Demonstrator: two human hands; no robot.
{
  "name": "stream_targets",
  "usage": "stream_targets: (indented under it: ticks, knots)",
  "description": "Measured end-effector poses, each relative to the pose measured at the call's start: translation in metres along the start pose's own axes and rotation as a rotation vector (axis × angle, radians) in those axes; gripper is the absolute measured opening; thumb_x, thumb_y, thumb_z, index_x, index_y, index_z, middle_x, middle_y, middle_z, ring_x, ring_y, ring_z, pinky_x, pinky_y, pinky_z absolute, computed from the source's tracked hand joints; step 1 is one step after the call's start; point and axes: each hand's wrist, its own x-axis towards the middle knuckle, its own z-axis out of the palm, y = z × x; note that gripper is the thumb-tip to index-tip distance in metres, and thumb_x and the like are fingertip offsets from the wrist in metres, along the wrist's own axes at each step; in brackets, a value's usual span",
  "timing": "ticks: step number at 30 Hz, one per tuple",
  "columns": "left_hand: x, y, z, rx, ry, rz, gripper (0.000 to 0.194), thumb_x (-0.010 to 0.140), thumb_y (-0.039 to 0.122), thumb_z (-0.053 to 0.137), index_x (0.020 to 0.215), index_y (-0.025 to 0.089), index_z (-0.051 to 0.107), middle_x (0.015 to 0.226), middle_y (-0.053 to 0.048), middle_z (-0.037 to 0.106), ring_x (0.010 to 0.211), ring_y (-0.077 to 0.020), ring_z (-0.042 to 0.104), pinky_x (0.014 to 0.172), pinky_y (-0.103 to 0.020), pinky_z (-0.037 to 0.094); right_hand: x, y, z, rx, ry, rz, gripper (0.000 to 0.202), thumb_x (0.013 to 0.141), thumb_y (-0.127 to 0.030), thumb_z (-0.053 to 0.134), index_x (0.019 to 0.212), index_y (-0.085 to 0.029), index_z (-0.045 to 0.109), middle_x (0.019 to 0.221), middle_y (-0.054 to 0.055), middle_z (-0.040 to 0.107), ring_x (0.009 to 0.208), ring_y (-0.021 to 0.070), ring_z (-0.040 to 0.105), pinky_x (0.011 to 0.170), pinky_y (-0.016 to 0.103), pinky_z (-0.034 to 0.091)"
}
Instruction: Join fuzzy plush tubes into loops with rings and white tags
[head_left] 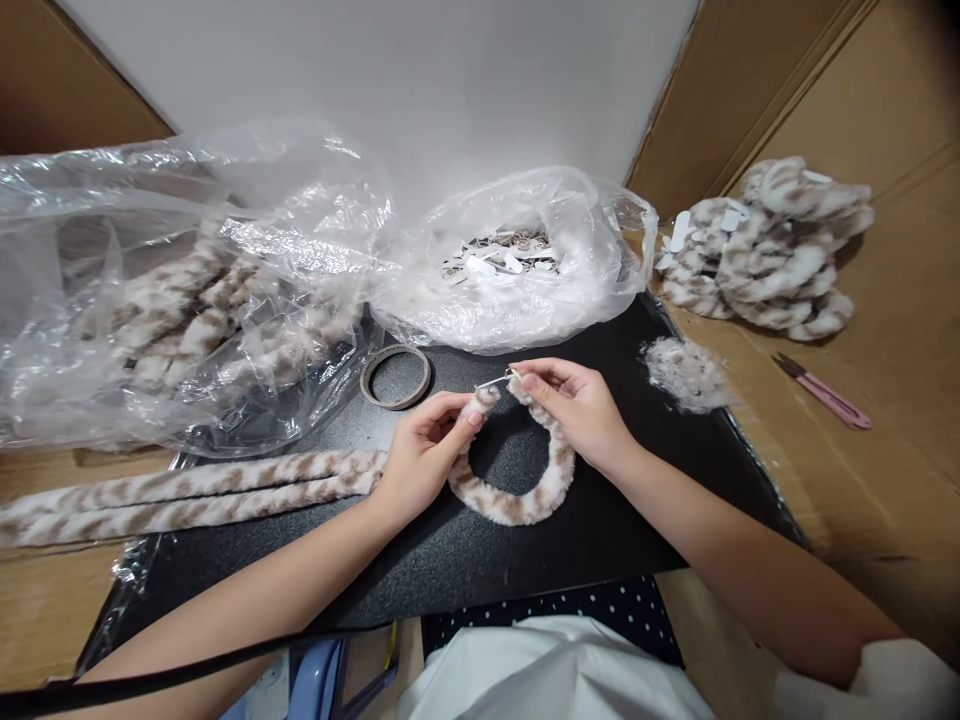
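Note:
Between my hands a plush strap (517, 500), white with brown spots, curves into a loop just above the black table top. My left hand (427, 445) pinches one of its ends between thumb and fingers. The other end is in the closed fingers of my right hand (570, 400). A thin pale rod or cord (493, 381) bridges the small gap between the two ends; its exact kind is too small to tell. Two long plush strips (202, 490) of the same fabric run leftward from beside my left wrist.
Behind my hands stands a clear bag (517, 310) of small metal parts and white tags. Another bag (315, 220) at left holds plush pieces. A tape roll (365, 385), fluff (686, 375), pink-handled snips (829, 397) and a plush pile (787, 250) lie around.

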Motion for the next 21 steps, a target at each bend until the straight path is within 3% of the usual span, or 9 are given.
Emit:
stream_targets:
  ticks: [5,10,21]
  knots:
    - [-0.0014,0.0017,-0.0002,0.107,-0.076,0.029,0.019,0.082,0.034,0.07,0.091,0.019,0.076,0.083,-0.005,0.071,0.074,-0.0162,0.062,0.067,-0.025,0.048,-0.0061,-0.0025,0.0024,-0.199,-0.088,-0.144,0.021,0.08,-0.034,0.071,0.097,-0.022,0.074,0.091,0.004,0.074,0.082,0.0181,0.067,0.074,0.031,0.052]
    - [-0.0017,0.0025,0.0014,0.017,-0.056,-0.021,0.023,0.08,0.036,0.072,0.092,0.018,0.075,0.087,-0.006,0.074,0.077,-0.0178,0.065,0.071,-0.027,0.051,-0.0078,-0.0066,0.004,-0.318,-0.165,-0.242,0.015,0.08,-0.027,0.07,0.094,-0.022,0.075,0.093,0.004,0.074,0.088,0.0199,0.067,0.077,0.031,0.051]
    - [0.003,-0.0016,0.0003,-0.21,0.053,-0.132,0.027,0.073,0.038,0.078,0.089,0.017,0.074,0.082,-0.004,0.074,0.072,-0.0141,0.064,0.07,-0.025,0.051,-0.0029,0.0022,0.0009,-0.095,-0.191,-0.064,0.023,0.084,-0.029,0.064,0.104,-0.023,0.074,0.107,0.004,0.075,0.099,0.0202,0.069,0.089,0.036,0.053]
